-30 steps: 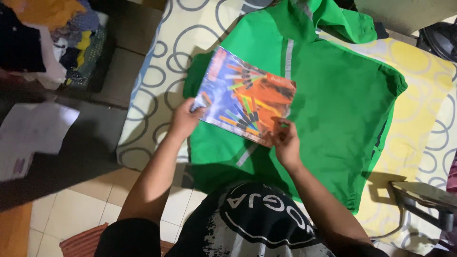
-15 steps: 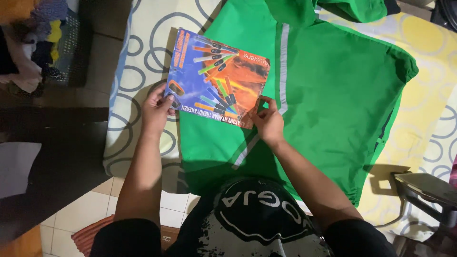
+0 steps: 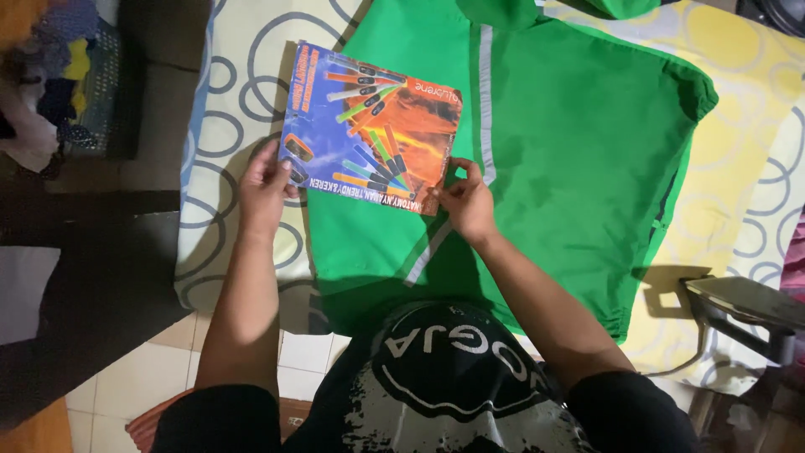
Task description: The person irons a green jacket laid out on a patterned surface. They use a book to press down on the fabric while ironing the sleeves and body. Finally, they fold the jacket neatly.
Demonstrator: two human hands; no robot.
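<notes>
A colourful magazine [image 3: 369,130], blue and orange with printed pen-like shapes, lies over the left part of a green jacket [image 3: 570,168] spread flat on a bed. My left hand [image 3: 265,189] grips the magazine's near left corner. My right hand [image 3: 464,197] pinches its near right corner, over the jacket's grey reflective stripe [image 3: 482,92]. Both arms reach forward from my black printed shirt [image 3: 444,377].
The bed sheet [image 3: 239,101] is pale yellow with grey ring patterns. A dark surface [image 3: 84,277] stands at the left, with a pile of clothes [image 3: 42,84] beyond it. A dark chair part [image 3: 742,306] sits at the right. Tiled floor [image 3: 193,361] shows below the bed edge.
The magazine has shifted left across the jacket toward the sheet, both hands keeping hold of its near corners. The view has drifted so the jacket sits further right.
</notes>
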